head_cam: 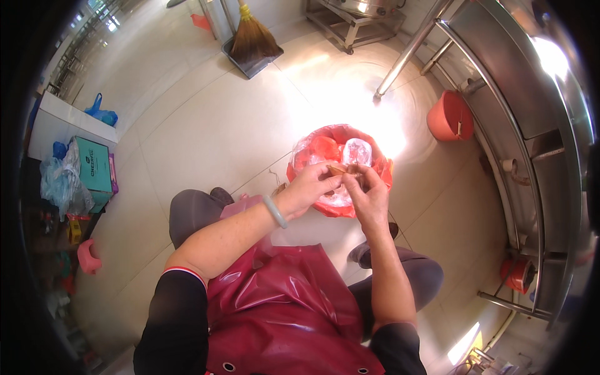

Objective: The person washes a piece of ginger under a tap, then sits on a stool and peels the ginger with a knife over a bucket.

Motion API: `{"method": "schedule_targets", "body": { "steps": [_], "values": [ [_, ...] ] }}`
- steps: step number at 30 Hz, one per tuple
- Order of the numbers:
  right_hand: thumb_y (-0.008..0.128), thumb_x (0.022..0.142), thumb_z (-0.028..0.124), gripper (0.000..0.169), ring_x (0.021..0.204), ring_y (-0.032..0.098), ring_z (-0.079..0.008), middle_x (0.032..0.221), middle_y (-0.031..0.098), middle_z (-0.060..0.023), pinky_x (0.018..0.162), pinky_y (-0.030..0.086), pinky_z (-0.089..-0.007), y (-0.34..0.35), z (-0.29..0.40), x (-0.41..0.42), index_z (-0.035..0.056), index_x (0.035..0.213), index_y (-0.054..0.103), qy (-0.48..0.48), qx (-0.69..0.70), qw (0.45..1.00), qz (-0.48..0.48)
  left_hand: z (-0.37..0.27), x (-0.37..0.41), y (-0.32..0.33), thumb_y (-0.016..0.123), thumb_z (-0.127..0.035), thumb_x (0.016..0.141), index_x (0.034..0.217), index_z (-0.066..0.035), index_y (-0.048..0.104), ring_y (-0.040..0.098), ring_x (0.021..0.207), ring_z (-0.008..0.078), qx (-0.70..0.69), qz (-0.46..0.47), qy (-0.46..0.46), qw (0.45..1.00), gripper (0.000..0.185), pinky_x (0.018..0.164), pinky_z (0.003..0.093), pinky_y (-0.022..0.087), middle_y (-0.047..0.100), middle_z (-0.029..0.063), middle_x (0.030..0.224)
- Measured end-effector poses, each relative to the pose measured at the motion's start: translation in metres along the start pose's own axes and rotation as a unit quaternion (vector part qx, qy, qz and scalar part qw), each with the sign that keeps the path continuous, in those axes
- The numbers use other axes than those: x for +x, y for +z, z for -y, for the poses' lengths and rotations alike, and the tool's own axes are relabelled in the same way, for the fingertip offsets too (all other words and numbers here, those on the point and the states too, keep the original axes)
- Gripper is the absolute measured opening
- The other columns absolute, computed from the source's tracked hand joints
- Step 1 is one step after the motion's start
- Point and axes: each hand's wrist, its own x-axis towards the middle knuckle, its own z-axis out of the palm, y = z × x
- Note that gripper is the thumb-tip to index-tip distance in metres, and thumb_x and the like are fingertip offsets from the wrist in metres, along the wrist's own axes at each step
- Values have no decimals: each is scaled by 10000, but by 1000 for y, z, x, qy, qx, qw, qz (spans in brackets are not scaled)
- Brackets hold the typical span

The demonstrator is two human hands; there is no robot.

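Note:
Both hands meet above a bin lined with a red plastic bag (pixel 385 176). My left hand (pixel 315 185), with a pale bangle (pixel 274 212) at its wrist, pinches a small orange-brown piece (pixel 336 170) between thumb and fingers. At the piece's right end, the fingertips of my right hand (pixel 370 194) close on a darker, stringy part. Fingers cover much of it, so its exact kind is unclear. Inside the bin lie a crumpled clear plastic cup or wrapper (pixel 357 151) and red plastic (pixel 325 147).
A pink plastic thing (pixel 241 206) is by my left knee. Ahead, a broom (pixel 253 40) rests in a dustpan (pixel 248 70). A red bucket (pixel 445 119) sits near the steel sink frame (pixel 499 89) at right. A green carton (pixel 95 166) and plastic bags (pixel 65 178) are at left.

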Motion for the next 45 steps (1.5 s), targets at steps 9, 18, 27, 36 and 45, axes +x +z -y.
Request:
{"method": "schedule_targets", "body": {
  "steps": [9,18,27,36,45],
  "values": [
    [616,941,185,185,582,412,-17,639,508,65,509,332,-201,6,10,3,7,985,635,142,130,981,-4,-5,-4,-6,608,-76,929,1145,-47,526,585,1020,116,87,-41,34,995,233,898,282,490,607,44,1090],
    [511,996,232,441,821,585,-107,1017,662,-83,750,476,-258,-5,-1,0,-58,1328,514,-3,42,998,43,-14,-6,-12,555,-118,972,1174,-64,504,587,1034,118,-109,-60,-11,992,215,905,283,497,598,44,1131],
    [559,948,243,508,837,648,-223,923,662,-164,774,491,-325,-3,6,-6,9,1389,465,-107,-140,977,121,-2,-2,-16,531,-136,995,1195,-24,519,598,984,112,-21,-56,33,998,230,852,270,515,611,49,1122],
    [534,969,236,502,729,585,-149,848,624,-54,671,461,-281,-5,-6,-1,13,1409,448,-109,-8,985,137,-15,-4,-12,551,-155,989,1201,-11,533,605,884,91,38,-42,5,998,258,790,253,517,635,46,1037],
    [505,988,182,489,635,443,-71,751,506,31,598,397,-219,-7,15,-7,-9,1429,412,-13,91,994,50,-10,-4,-19,596,-158,962,1091,-14,543,602,818,87,37,-105,18,994,201,753,242,511,641,55,960]
  ]
}}
